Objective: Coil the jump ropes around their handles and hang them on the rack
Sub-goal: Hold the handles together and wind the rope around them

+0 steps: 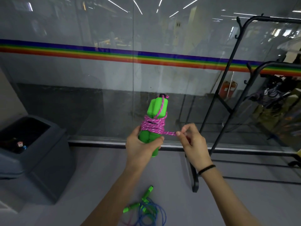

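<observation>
Coiling the pink rope around the paired green handles, nearly finished.

At far left stands a grey bin point(32, 152). The left hand point(140, 147) is clasped round the green handles point(156, 110), held upright at centre; the pink rope point(153, 126) is wound about their middle. The right hand point(192, 139) pinches the short free end, pulled taut. Next, I judge, that end needs tucking under a turn before hanging on the black rack point(228, 82) at right. More ropes point(143, 209) lie loose on the floor.
</observation>
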Available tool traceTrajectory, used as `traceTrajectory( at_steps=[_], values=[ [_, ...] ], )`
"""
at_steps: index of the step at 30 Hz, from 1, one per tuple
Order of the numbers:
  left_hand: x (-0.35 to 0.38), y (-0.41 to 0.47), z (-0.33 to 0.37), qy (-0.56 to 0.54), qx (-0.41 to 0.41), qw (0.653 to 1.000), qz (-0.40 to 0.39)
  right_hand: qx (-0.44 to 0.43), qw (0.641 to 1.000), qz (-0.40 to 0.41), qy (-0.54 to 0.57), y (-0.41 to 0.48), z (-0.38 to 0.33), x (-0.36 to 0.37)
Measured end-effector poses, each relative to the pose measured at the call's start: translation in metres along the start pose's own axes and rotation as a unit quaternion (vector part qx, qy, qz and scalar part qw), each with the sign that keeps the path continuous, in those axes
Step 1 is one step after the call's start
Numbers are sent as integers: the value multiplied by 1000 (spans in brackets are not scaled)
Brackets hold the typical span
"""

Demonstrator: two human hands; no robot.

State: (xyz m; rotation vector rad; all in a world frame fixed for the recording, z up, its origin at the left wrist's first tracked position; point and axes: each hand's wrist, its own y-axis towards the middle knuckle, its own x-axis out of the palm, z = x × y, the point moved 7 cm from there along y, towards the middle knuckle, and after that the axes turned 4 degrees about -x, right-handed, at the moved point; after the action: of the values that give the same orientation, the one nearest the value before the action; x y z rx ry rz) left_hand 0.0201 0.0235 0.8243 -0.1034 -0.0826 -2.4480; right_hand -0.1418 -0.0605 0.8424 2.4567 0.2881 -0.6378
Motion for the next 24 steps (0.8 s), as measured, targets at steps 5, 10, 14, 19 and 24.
traceTrajectory(
  at_steps=[5, 10, 14, 19, 24],
  values=[
    [5, -6, 9, 65, 45, 997, 11, -135, 982, 128, 19, -10, -54, -29],
    [10, -17, 27, 85, 93, 992, 5, -263, 958, 114, -24, -21, -87, -24],
    [17, -31, 40, 100, 136, 986, -17, -242, 966, 92, -4, -24, -93, -12],
    [19, -41, 46, 110, 170, 979, -37, -231, 971, 65, 23, -24, -94, -16],
    [19, -46, 47, 140, 176, 974, -40, -212, 970, 116, 32, -26, -93, -24]
  ],
)
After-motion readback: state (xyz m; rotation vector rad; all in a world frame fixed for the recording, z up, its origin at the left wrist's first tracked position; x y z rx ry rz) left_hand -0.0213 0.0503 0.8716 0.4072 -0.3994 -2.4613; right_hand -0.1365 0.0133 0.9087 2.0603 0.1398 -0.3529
